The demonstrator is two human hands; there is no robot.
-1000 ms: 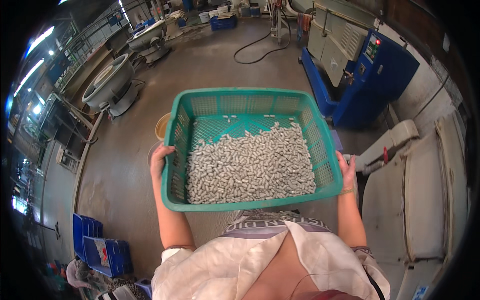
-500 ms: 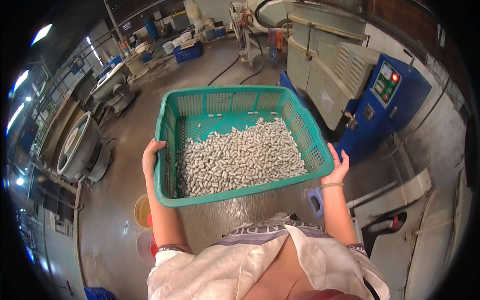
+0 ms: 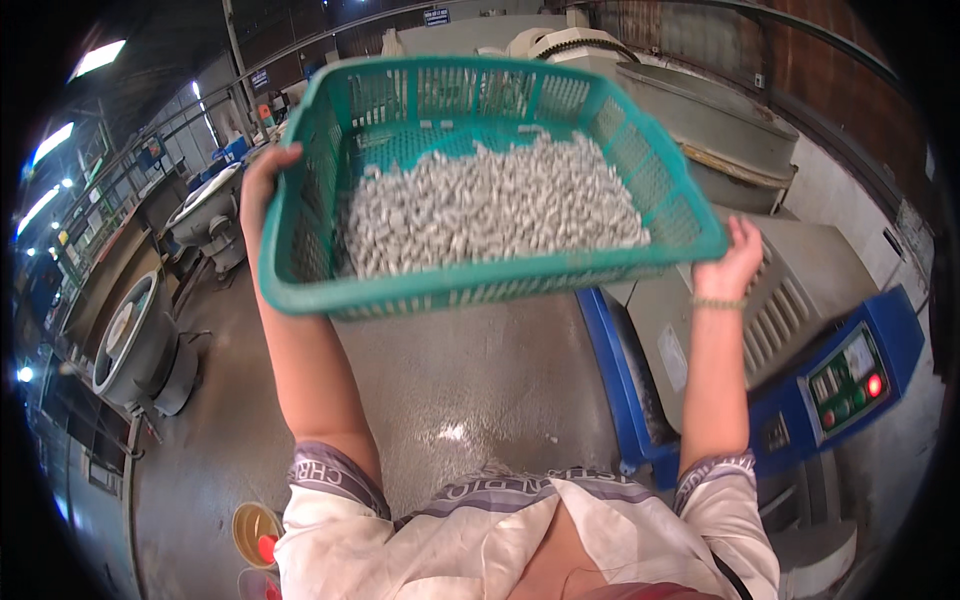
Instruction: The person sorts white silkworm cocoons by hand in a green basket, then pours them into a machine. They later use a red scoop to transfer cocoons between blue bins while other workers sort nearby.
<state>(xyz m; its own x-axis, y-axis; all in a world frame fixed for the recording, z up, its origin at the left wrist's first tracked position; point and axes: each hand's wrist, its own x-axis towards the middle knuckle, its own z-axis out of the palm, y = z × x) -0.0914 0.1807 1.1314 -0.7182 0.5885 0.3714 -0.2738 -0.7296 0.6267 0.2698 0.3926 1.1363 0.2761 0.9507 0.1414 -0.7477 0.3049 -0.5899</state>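
Note:
Both my hands hold up a green plastic basket [image 3: 500, 278] with slotted, perforated walls, arms stretched out ahead of me. My left hand [image 3: 262, 180] grips its left rim, thumb over the top edge. At the near right corner, my right hand [image 3: 732, 262] is closed on the rim, its fingers partly behind the plastic. Inside lies a heap of small pale grey cylindrical pieces [image 3: 490, 205], spread over the near and middle part of the basket floor. A few pieces lie apart near the far wall, where green floor shows.
On the right stand a large round tub machine [image 3: 700, 120] and a blue control box [image 3: 850, 385] with a lit red lamp. Bowl-shaped machines [image 3: 130, 325] line the left side. A yellowish bucket [image 3: 255, 530] sits on the wet floor [image 3: 470, 390] at lower left.
Both hands have raised the basket higher and farther out. My view has moved forward, so the tub machine and blue control box now appear closer on the right.

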